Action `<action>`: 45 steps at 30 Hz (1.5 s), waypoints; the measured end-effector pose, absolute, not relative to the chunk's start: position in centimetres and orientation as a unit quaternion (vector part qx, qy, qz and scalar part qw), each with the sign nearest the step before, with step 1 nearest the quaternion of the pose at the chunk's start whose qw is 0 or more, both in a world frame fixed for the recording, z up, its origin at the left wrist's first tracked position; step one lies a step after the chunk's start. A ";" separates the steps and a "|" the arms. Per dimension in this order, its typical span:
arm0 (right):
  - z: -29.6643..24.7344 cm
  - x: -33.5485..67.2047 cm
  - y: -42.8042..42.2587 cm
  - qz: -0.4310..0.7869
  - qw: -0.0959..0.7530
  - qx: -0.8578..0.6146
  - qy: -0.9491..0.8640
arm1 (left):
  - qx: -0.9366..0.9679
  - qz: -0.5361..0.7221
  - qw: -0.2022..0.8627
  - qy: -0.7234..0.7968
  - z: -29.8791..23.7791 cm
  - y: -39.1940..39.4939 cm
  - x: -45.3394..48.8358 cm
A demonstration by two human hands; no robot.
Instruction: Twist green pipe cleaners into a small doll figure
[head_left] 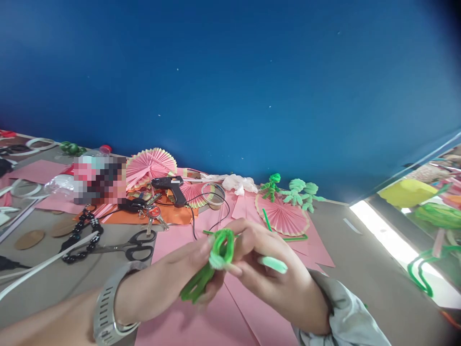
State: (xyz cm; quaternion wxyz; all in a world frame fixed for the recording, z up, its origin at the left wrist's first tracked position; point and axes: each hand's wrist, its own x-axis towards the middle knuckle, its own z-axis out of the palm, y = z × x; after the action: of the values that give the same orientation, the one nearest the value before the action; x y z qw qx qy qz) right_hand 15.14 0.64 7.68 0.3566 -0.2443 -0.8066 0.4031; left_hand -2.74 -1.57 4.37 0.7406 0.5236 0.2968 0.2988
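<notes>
My left hand (169, 281), with a grey watch on its wrist, pinches a bundle of bright green pipe cleaners (216, 262) looped at the top. My right hand (273, 274) closes on the same bundle from the right, its fingers on a pale green pipe cleaner wound round the loop. One pale green end (273, 263) sticks out past my right fingers. Both hands hover over pink paper sheets (230, 307) on the table.
Black scissors (135, 245), a black glue gun (173, 187) with its cord, keys (153, 214), a black bead chain (81, 235) and pink folded paper fans (283, 216) lie behind. Small green pipe-cleaner figures (293, 192) stand by the blue wall. White strips lie at left.
</notes>
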 end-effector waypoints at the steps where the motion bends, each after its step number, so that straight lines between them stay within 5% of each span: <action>1: 7.4 15.1 0.7 0.395 0.356 -0.265 -0.805 | 0.515 0.329 0.720 0.330 4.5 -1.8 -2.6; 10: 6.5 15.4 1.1 0.270 0.318 -0.368 -0.831 | 0.600 0.341 0.565 0.452 5.4 -2.3 -2.4; 27: 8.0 15.5 0.3 0.221 0.110 -0.462 -0.852 | 0.673 0.286 0.530 0.429 3.9 -1.3 -2.9; 35: 7.6 16.1 1.8 0.353 0.035 -0.454 -0.818 | 0.680 0.148 0.561 0.449 3.5 -1.3 -3.5; 45: 7.8 16.0 2.0 0.428 0.059 -0.418 -0.799 | 0.766 0.102 0.435 0.461 4.0 -1.8 -3.2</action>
State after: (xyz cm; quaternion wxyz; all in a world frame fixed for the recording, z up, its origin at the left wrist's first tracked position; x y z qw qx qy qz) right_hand 16.04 2.00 7.84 0.0591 -0.4177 -0.7993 0.4280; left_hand -3.20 -1.85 3.99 0.4353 0.7663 0.4614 0.1017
